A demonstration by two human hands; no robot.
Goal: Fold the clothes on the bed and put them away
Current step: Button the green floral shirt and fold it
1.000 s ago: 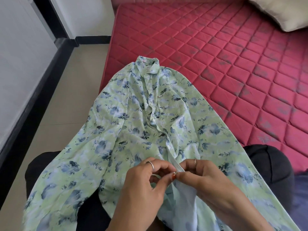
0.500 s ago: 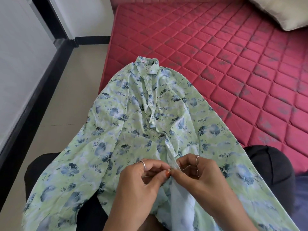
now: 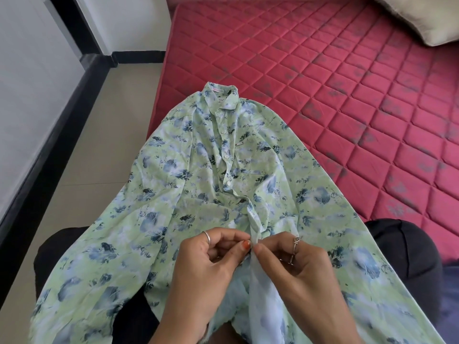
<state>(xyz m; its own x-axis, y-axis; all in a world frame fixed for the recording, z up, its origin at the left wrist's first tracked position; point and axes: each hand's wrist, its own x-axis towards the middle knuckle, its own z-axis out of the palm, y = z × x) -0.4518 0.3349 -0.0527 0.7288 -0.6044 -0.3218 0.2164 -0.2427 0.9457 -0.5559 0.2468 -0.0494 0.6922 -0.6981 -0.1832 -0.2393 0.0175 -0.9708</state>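
Change: both hands sit slightly higher up the placket than a second ago
Left hand point(image 3: 213, 264): pinches shirt point(image 3: 198, 194) placket
Right hand point(image 3: 295, 264): pinches same placket
Shirt: one, spread beyond the hands over mattress point(image 3: 323, 83) edge
Pillow point(image 3: 422, 18): one, far beyond right hand

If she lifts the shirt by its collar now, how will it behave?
The shirt looks thin and floppy: it drapes and wrinkles over her knees, so it would probably hang limp. Likely light. Both hands, left and right, pinch its front edge, which bunches easily.
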